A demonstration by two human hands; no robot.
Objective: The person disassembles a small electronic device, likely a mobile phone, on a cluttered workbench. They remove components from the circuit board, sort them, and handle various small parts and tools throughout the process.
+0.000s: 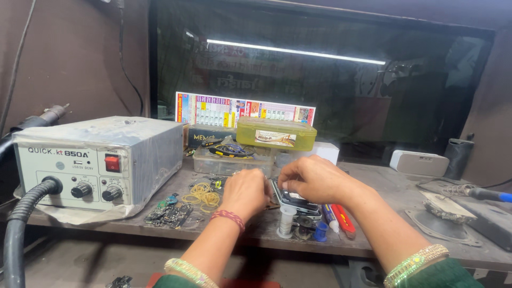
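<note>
My left hand (244, 192) and my right hand (313, 178) meet over a dark mobile phone (295, 202) lying on the workbench (384, 186). The right hand's fingers curl down onto the phone's top end. The left hand is closed into a loose fist at the phone's left side; what its fingers pinch is hidden. A small spool of wire (286, 221) stands just in front of the phone. Beside it lie a blue cap (320, 231), a pen (329, 217) and a red-handled tool (344, 220).
A grey hot-air rework station (101, 160) with a black hose (21, 224) fills the left. Circuit boards (169, 214) and rubber bands (202, 194) lie near it. Behind the hands stand clear boxes with tools (229, 157) and a yellow-green lidded box (276, 133). A soldering iron (480, 193) rests right.
</note>
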